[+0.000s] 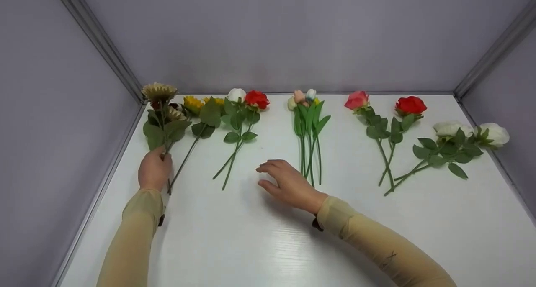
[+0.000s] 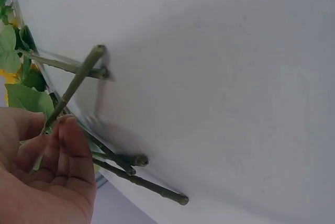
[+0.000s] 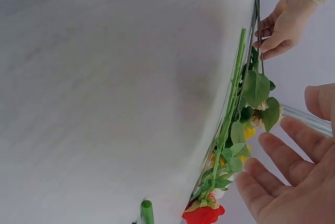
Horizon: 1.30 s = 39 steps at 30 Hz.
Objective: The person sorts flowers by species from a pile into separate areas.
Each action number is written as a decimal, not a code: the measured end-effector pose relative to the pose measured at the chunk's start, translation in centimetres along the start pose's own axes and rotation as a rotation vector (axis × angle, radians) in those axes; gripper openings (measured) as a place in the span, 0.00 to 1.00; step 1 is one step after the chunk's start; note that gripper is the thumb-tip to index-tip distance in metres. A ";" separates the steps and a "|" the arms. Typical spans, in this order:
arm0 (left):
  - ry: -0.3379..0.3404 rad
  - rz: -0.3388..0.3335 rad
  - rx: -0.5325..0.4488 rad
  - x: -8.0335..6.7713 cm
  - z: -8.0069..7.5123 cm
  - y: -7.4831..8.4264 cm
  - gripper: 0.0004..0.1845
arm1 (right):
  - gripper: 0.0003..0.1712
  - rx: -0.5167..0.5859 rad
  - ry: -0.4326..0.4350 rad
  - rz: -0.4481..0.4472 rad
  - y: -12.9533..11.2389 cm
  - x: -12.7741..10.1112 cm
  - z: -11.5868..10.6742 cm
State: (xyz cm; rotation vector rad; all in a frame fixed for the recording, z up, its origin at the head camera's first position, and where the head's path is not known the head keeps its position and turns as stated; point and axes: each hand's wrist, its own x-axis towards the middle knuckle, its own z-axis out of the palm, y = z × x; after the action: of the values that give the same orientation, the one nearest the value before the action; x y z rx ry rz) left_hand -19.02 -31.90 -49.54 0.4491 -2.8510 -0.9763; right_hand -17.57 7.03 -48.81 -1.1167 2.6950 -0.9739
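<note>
- I'm looking down at a glossy white table [image 1: 259, 245] boxed in by pale grey walls, with artificial flowers laid out in groups along the far edge.
- My left hand [image 1: 154, 170] has its fingers curled round the stem of the beige sunflower [image 1: 159, 92] at the table's left edge, the head lifted upright over the yellow sunflowers [image 1: 197, 103] lying just beside it.
- My right hand [image 1: 289, 184] hovers spread and holding nothing, between the white-and-red rose pair [image 1: 245, 98] and the tulip bunch [image 1: 307, 111]; a pink rose [image 1: 356, 99], a red rose [image 1: 410, 105] and white roses [image 1: 473, 132] lie well apart to the right.
- Risk, as I judge it: the lifted stem's leaves overlap its neighbours, so pulling it away could drag the yellow flowers along or off the near edge.
- The left wrist view shows what the head view hides: the held stem [image 2: 73, 85] crosses my fingers [image 2: 70, 150] at a tilt, above several cut stem ends on the table.
- The right wrist view shows the open palm [image 3: 293, 182] from below and the other hand far off.
</note>
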 end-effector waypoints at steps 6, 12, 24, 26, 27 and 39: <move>0.030 0.010 -0.014 -0.3 -0.3 0.4 0.23 | 0.30 -0.120 -0.044 -0.009 0.1 -0.1 -0.1; 0.112 0.021 0.055 -0.1 -0.3 0.8 0.30 | 0.41 -0.314 -0.124 -0.032 0.1 -0.3 -0.2; 0.130 0.286 0.145 -0.5 2.4 5.1 0.38 | 0.36 -0.275 -0.075 0.042 2.1 -1.0 -1.7; 0.081 0.364 0.161 -1.2 3.6 6.8 0.40 | 0.33 -0.248 -0.030 0.094 3.2 -1.2 -2.7; 0.057 0.404 0.173 -1.6 4.3 7.7 0.40 | 0.31 -0.231 0.001 0.117 3.9 -1.4 -3.3; -0.232 0.923 0.370 -9.1 12.6 19.2 0.42 | 0.15 -0.117 0.342 0.495 14.0 -6.6 -12.9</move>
State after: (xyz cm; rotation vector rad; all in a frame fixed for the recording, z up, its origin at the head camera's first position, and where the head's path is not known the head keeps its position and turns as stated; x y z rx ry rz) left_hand -17.41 -7.31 -47.69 -0.9464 -2.8653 -0.3324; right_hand -25.05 25.71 -47.74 -0.2661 3.0944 -0.9944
